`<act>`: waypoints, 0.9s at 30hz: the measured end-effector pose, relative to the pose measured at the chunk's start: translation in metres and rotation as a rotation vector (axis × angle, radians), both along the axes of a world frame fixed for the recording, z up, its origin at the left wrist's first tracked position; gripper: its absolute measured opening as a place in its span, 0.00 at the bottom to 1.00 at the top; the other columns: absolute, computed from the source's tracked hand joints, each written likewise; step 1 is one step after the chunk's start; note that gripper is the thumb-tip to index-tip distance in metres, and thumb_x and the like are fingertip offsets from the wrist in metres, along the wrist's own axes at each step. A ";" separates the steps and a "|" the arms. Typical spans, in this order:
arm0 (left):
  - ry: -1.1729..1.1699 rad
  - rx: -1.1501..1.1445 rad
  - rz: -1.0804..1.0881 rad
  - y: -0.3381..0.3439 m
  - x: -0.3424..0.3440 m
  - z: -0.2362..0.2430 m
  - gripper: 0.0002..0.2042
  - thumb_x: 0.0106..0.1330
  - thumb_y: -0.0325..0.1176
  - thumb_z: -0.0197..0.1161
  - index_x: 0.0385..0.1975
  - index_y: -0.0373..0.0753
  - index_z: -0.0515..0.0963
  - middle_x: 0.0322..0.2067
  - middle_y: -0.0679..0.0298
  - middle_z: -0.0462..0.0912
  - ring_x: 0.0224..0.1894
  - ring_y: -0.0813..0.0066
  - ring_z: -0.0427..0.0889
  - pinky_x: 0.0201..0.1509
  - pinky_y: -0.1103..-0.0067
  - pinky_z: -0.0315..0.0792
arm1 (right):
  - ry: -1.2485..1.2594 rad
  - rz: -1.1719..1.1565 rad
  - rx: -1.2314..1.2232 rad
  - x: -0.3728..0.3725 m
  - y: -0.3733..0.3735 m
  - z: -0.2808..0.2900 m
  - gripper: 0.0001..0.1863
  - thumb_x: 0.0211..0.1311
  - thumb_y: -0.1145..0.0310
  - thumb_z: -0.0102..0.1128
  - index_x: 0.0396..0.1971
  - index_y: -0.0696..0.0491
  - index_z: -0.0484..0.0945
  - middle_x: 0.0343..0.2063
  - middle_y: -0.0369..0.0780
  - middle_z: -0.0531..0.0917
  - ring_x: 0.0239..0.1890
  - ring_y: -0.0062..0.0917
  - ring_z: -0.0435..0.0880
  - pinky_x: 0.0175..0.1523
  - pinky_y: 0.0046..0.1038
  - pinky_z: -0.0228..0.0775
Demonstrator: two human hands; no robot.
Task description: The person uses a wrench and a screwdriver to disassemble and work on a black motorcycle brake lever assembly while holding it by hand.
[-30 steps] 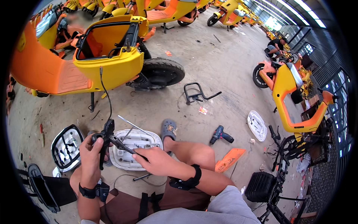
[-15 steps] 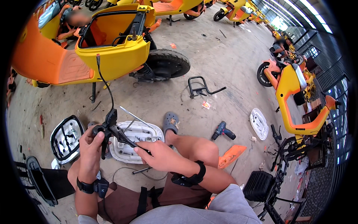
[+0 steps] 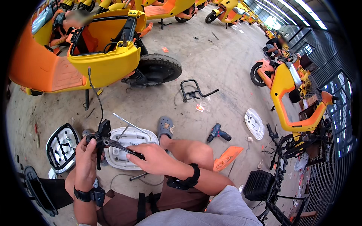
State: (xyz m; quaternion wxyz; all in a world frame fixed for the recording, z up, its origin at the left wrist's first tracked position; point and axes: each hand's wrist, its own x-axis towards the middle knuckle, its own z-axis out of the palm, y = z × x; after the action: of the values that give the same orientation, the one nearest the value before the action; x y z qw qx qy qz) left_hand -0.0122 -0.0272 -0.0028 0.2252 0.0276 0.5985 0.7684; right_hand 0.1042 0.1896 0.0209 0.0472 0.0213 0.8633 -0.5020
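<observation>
My left hand (image 3: 86,162) is closed around a black brake lever assembly (image 3: 103,129); its lever blade hangs down beside my fingers. A black cable (image 3: 98,98) rises from the assembly toward the yellow scooter body. My right hand (image 3: 154,160) grips dark-handled pliers (image 3: 120,145), with their metal jaws against the brake lever's side. Just beyond and below both hands lies a white plastic panel (image 3: 141,137) with a thin metal rod (image 3: 127,122) across it. Exactly what the jaws bite on is too small to tell.
A yellow-orange scooter (image 3: 109,64) stands ahead left. On the floor lie a black tubular frame (image 3: 192,90), a cordless drill (image 3: 218,133), an orange panel (image 3: 228,158) and white shells (image 3: 254,124). Black handlebars and frame (image 3: 277,184) stand at right. A co-worker (image 3: 274,47) crouches far right.
The whole view has shifted, so the scene sits farther left in the picture. Both hands keep their hold, and the pliers stay at the brake lever.
</observation>
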 end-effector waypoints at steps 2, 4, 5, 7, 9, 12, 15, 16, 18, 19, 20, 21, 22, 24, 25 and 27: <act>0.016 -0.017 -0.020 0.000 0.001 0.002 0.13 0.71 0.35 0.60 0.45 0.31 0.72 0.26 0.60 0.81 0.21 0.72 0.80 0.24 0.75 0.77 | -0.006 -0.008 0.010 0.000 0.001 0.000 0.19 0.67 0.58 0.59 0.48 0.58 0.83 0.34 0.51 0.85 0.37 0.45 0.83 0.42 0.39 0.73; 0.060 -0.047 -0.048 -0.002 0.001 0.002 0.14 0.68 0.32 0.62 0.47 0.31 0.72 0.27 0.61 0.81 0.22 0.73 0.80 0.25 0.76 0.78 | 0.083 -0.037 0.060 0.002 0.001 -0.008 0.19 0.67 0.58 0.60 0.48 0.57 0.83 0.33 0.49 0.85 0.37 0.44 0.83 0.41 0.39 0.74; 0.097 -0.069 -0.067 -0.005 -0.001 0.000 0.15 0.66 0.30 0.63 0.49 0.31 0.72 0.27 0.61 0.81 0.23 0.74 0.80 0.26 0.76 0.78 | 0.129 -0.050 0.085 0.002 0.000 -0.011 0.19 0.66 0.58 0.60 0.48 0.57 0.83 0.33 0.49 0.85 0.37 0.44 0.84 0.41 0.39 0.74; 0.111 -0.093 -0.073 -0.004 -0.001 0.006 0.19 0.62 0.27 0.66 0.51 0.30 0.71 0.27 0.63 0.79 0.24 0.76 0.80 0.27 0.76 0.78 | 0.142 -0.065 0.106 0.003 -0.001 -0.011 0.19 0.66 0.58 0.61 0.46 0.56 0.83 0.33 0.47 0.85 0.36 0.42 0.84 0.40 0.38 0.74; 0.116 -0.096 -0.090 -0.004 0.001 0.011 0.19 0.62 0.26 0.66 0.51 0.30 0.70 0.28 0.63 0.79 0.24 0.76 0.79 0.27 0.76 0.78 | 0.170 -0.085 0.136 0.005 -0.001 -0.011 0.18 0.65 0.58 0.62 0.45 0.56 0.84 0.32 0.46 0.85 0.36 0.40 0.84 0.39 0.37 0.74; 0.117 -0.112 -0.097 -0.003 0.002 0.009 0.19 0.62 0.26 0.66 0.51 0.30 0.70 0.30 0.63 0.79 0.24 0.76 0.79 0.27 0.76 0.78 | 0.231 -0.109 0.179 0.005 -0.004 -0.012 0.17 0.62 0.58 0.64 0.43 0.55 0.84 0.31 0.44 0.84 0.34 0.40 0.84 0.38 0.36 0.75; 0.109 -0.141 -0.090 -0.005 0.002 0.006 0.19 0.62 0.25 0.66 0.51 0.31 0.70 0.31 0.63 0.79 0.24 0.76 0.79 0.27 0.77 0.77 | 0.277 -0.118 0.215 0.006 -0.004 -0.017 0.16 0.61 0.59 0.65 0.42 0.55 0.84 0.31 0.43 0.84 0.32 0.40 0.84 0.37 0.37 0.75; 0.102 -0.152 -0.089 -0.004 0.003 0.005 0.19 0.62 0.24 0.66 0.51 0.31 0.70 0.31 0.63 0.79 0.24 0.76 0.79 0.27 0.77 0.77 | 0.296 -0.119 0.234 0.006 -0.005 -0.019 0.16 0.61 0.60 0.66 0.43 0.55 0.84 0.30 0.42 0.83 0.31 0.38 0.83 0.35 0.36 0.75; 0.121 -0.170 -0.101 -0.004 0.002 0.005 0.19 0.61 0.24 0.66 0.51 0.31 0.70 0.31 0.63 0.79 0.25 0.76 0.79 0.27 0.77 0.77 | 0.326 -0.115 0.261 0.007 -0.006 -0.024 0.15 0.61 0.61 0.66 0.43 0.55 0.84 0.29 0.41 0.82 0.29 0.37 0.83 0.33 0.35 0.74; 0.131 -0.180 -0.104 -0.004 0.002 0.006 0.19 0.61 0.23 0.67 0.51 0.31 0.70 0.32 0.63 0.79 0.25 0.76 0.79 0.27 0.77 0.76 | 0.337 -0.109 0.266 0.007 -0.006 -0.027 0.15 0.61 0.62 0.66 0.43 0.54 0.84 0.29 0.41 0.81 0.29 0.36 0.83 0.32 0.34 0.74; 0.137 -0.183 -0.102 -0.004 0.003 0.005 0.19 0.61 0.23 0.67 0.51 0.31 0.70 0.32 0.63 0.79 0.25 0.77 0.78 0.27 0.78 0.76 | 0.348 -0.102 0.271 0.007 -0.007 -0.029 0.15 0.61 0.62 0.66 0.43 0.54 0.84 0.29 0.41 0.81 0.29 0.36 0.83 0.32 0.34 0.74; 0.143 -0.185 -0.100 -0.003 0.003 0.004 0.19 0.61 0.23 0.67 0.52 0.31 0.70 0.32 0.63 0.79 0.25 0.77 0.78 0.27 0.78 0.76 | 0.349 -0.100 0.284 0.007 -0.007 -0.030 0.14 0.61 0.62 0.67 0.43 0.54 0.84 0.30 0.40 0.81 0.29 0.36 0.83 0.31 0.34 0.74; 0.150 -0.188 -0.098 -0.003 0.004 0.004 0.20 0.61 0.22 0.66 0.52 0.32 0.70 0.32 0.63 0.79 0.25 0.77 0.78 0.28 0.78 0.75 | 0.351 -0.099 0.294 0.007 -0.008 -0.031 0.14 0.61 0.62 0.67 0.43 0.53 0.83 0.30 0.40 0.80 0.28 0.35 0.83 0.31 0.34 0.75; 0.105 -0.196 -0.068 0.002 0.006 0.007 0.23 0.57 0.26 0.72 0.51 0.33 0.72 0.31 0.67 0.79 0.25 0.84 0.75 0.26 0.85 0.69 | 0.346 -0.107 0.326 0.007 -0.008 -0.030 0.13 0.61 0.63 0.67 0.43 0.52 0.83 0.31 0.40 0.80 0.28 0.35 0.83 0.30 0.34 0.75; 0.084 -0.200 -0.054 0.003 0.006 0.009 0.24 0.55 0.27 0.75 0.51 0.33 0.73 0.30 0.69 0.79 0.26 0.88 0.73 0.26 0.88 0.65 | 0.341 -0.118 0.347 0.008 -0.008 -0.026 0.12 0.61 0.63 0.67 0.43 0.51 0.84 0.31 0.39 0.80 0.28 0.35 0.83 0.30 0.34 0.75; 0.101 -0.210 -0.054 0.004 0.006 0.005 0.24 0.55 0.27 0.75 0.51 0.33 0.73 0.30 0.70 0.79 0.25 0.89 0.72 0.25 0.89 0.65 | 0.351 -0.135 0.352 0.008 -0.007 -0.025 0.12 0.62 0.63 0.66 0.44 0.50 0.84 0.31 0.40 0.80 0.28 0.35 0.83 0.30 0.34 0.75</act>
State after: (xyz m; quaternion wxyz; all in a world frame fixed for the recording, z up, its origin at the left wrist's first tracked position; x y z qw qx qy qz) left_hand -0.0061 -0.0230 0.0018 0.2170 0.0589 0.6853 0.6927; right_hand 0.1123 0.1821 -0.0037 -0.1412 -0.0007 0.9289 -0.3422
